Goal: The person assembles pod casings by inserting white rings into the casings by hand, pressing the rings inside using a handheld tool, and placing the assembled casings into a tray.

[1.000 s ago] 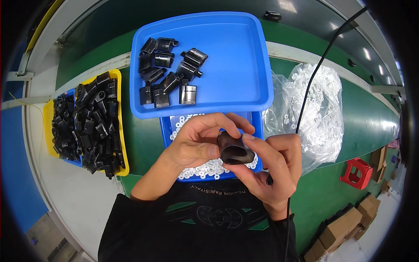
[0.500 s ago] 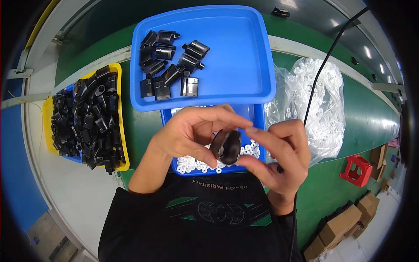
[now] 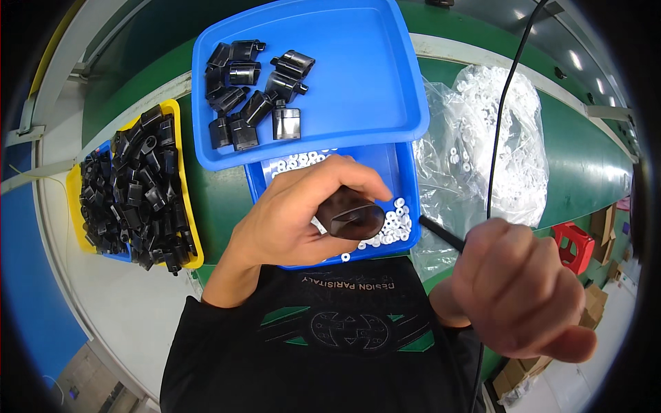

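Note:
My left hand (image 3: 286,213) is wrapped around a glossy black plastic housing (image 3: 357,221), its oval end facing up. Off to the right, my right hand (image 3: 520,289) is a fist around a thin black rod-like tool (image 3: 443,234), whose tip points toward the housing without touching it. The tool's other end is hidden in the fist. Beneath my left hand lies a blue tray (image 3: 406,165) with small white rings (image 3: 396,224) in it. Farther back, a larger blue tray (image 3: 358,76) overlaps it and carries several black housings (image 3: 258,107) on its left side.
At the left, a yellow tray (image 3: 187,199) is heaped with black housings (image 3: 148,182). A clear plastic bag (image 3: 506,144) of white rings lies at the right, with a black cable (image 3: 501,117) hanging across it. A red stool (image 3: 575,246) and cardboard boxes (image 3: 513,378) stand on the right-hand floor.
My right hand has left the housing and swung out to the right, closing into a fist with the black tool now showing. My left hand still grips the housing, now tilted differently.

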The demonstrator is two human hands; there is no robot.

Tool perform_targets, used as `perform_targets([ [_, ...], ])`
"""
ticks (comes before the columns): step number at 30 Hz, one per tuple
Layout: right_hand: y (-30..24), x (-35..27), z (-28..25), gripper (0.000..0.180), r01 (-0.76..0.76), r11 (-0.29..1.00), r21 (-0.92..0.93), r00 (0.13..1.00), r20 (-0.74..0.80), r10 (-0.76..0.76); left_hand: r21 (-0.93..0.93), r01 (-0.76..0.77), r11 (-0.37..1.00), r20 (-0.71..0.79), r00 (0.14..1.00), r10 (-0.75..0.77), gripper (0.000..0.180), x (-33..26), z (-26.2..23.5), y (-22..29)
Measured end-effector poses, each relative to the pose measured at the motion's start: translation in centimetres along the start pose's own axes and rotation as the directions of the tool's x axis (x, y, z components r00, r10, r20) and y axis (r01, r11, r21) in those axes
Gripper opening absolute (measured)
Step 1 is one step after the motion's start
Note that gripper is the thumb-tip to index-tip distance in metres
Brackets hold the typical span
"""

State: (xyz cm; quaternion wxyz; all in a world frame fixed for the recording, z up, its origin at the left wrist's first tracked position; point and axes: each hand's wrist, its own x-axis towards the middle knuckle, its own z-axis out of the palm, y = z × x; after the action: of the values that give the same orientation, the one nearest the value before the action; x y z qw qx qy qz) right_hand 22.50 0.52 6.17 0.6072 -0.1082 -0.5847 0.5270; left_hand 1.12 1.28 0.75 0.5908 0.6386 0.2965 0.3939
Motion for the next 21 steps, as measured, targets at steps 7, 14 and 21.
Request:
perform_targets([
  [7, -0.2, 0.1, 1.2, 0.035, -0.055, 0.996, 0.066, 0.996, -0.063, 0.059, 0.281, -0.213, 0.936, 0.002, 0.975, 0.221, 0.039, 0.6, 0.4, 0.2],
  [14, -0.5, -0.4, 1.9, 0.036, -0.049, 0.972, 0.23, 0.98, -0.179, 0.092, 0.305, -0.193, 0.933, 0.001, 0.979, 0.202, 0.042, 1.0, 0.9, 1.4],
  [21, 2.0, -0.4, 2.5, 0.037, -0.04, 0.962, 0.27, 0.997, -0.049, 0.056, 0.35, -0.19, 0.917, -0.006, 0.979, 0.205, 0.042, 0.6, 1.1, 1.2],
])
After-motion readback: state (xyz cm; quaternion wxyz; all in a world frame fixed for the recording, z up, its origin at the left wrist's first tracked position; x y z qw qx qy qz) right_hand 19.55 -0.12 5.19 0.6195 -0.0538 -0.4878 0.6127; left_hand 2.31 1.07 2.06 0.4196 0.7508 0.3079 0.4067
